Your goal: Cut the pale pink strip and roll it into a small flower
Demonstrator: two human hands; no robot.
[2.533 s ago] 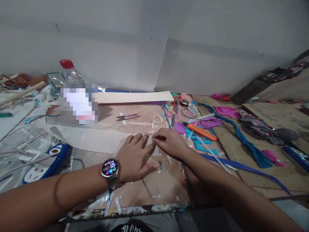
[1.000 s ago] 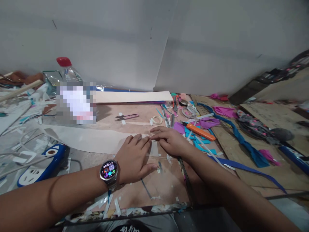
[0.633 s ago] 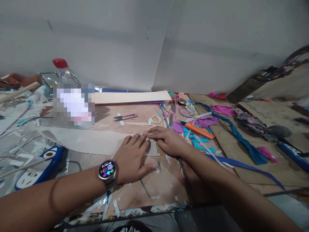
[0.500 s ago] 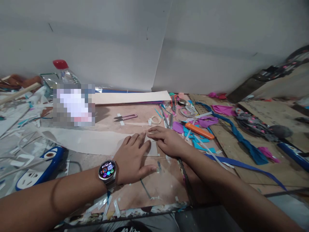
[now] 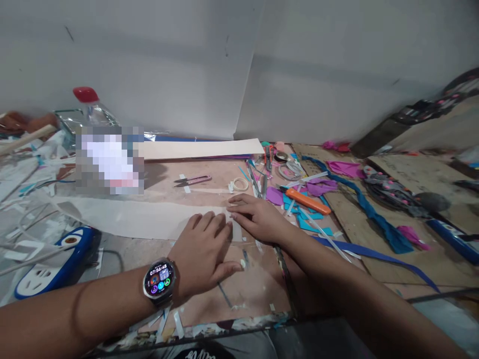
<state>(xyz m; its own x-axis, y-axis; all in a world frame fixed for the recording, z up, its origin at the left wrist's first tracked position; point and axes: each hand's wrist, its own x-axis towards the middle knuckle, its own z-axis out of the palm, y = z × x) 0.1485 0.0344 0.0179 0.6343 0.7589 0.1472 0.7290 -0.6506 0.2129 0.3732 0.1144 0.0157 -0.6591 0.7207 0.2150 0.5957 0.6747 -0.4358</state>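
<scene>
A long white strip (image 5: pixel 130 219), looking like paper or thin sheet, lies flat across the table in front of me. My left hand (image 5: pixel 204 249) rests palm down on its near edge towards the right end, fingers stretched and thumb out to the side. My right hand (image 5: pixel 258 217) lies over the strip's right end, fingers extended to the left, tips close to the left hand's fingers. Beyond them lie thread snips (image 5: pixel 192 181) and a small roll of tape (image 5: pixel 240 184). An orange utility knife (image 5: pixel 307 200) is just right of my right hand.
A blue and white power strip (image 5: pixel 54 262) with cables sits at the left. Behind are a red-capped bottle (image 5: pixel 86 94) and a cream strip (image 5: pixel 202 149). Coloured scraps, a blue ribbon (image 5: pixel 364 209) and cardboard (image 5: pixel 348 239) spread over the right. A grey wall closes the back.
My left hand has slid slightly towards me, and its fingers are drawn a little back from the right hand's fingertips. The right hand stays nearly in place. The view has shifted slightly.
</scene>
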